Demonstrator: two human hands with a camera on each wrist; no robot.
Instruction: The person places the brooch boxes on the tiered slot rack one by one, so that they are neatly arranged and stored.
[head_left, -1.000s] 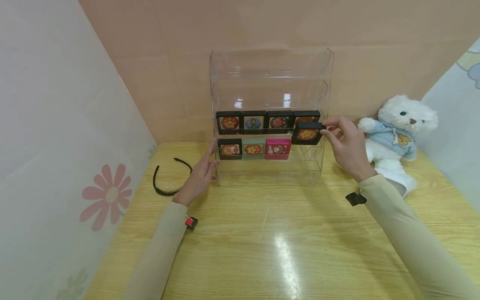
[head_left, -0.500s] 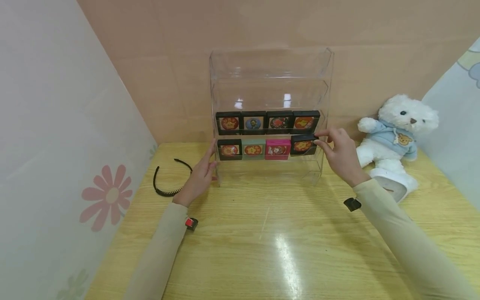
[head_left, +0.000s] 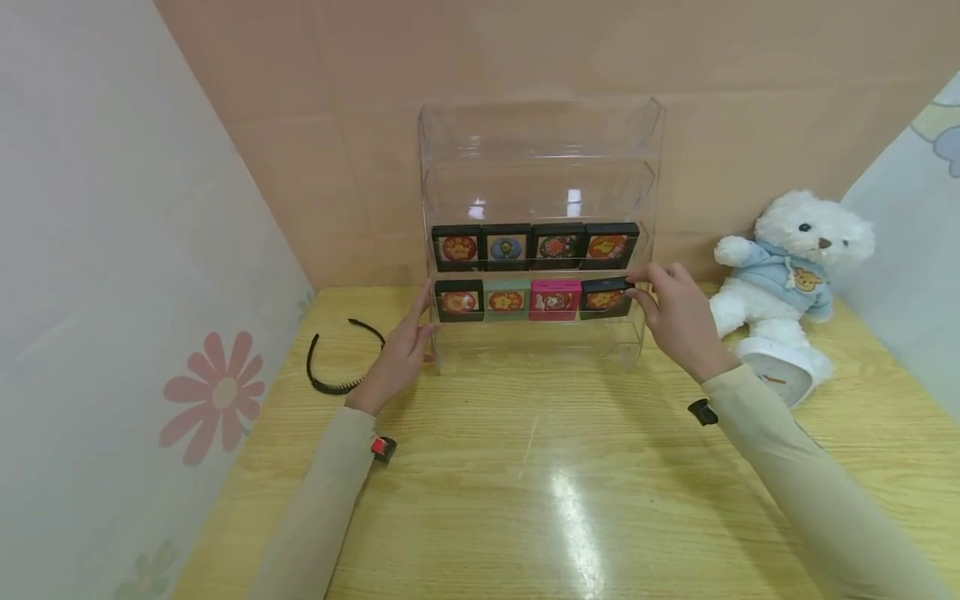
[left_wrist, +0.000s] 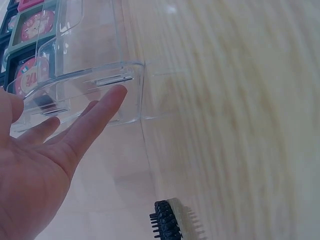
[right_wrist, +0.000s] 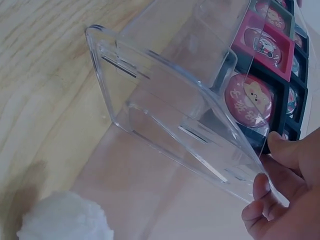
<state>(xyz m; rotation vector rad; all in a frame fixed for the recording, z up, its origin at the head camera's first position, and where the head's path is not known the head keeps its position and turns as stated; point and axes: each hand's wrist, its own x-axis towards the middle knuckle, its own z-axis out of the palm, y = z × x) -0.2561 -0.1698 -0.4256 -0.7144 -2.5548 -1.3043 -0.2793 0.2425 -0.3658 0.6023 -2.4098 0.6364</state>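
Observation:
A clear acrylic display rack (head_left: 540, 154) with several tiers stands against the back wall. My right hand (head_left: 681, 321) pinches the upper right corner of a black square badge case (head_left: 604, 302), which sits at the right end of the lower filled tier. A round red badge with a cartoon animal shows inside it in the right wrist view. To its left stand a pink badge case (head_left: 555, 300), a pale green badge case (head_left: 507, 301) and another black badge case (head_left: 460, 302). My left hand (head_left: 397, 358) rests on the rack's left side with fingers extended.
A row of black badge cases (head_left: 558, 247) fills the tier above. A black toothed headband (head_left: 330, 387) lies left on the wooden table (head_left: 480, 483). At the right, a white teddy bear (head_left: 783, 267) in a blue top sits behind a white round clock (head_left: 787, 375).
My right hand has lowered the black badge case from in front of the upper row into the lower tier, beside the pink one. The left hand has stayed at the rack's side.

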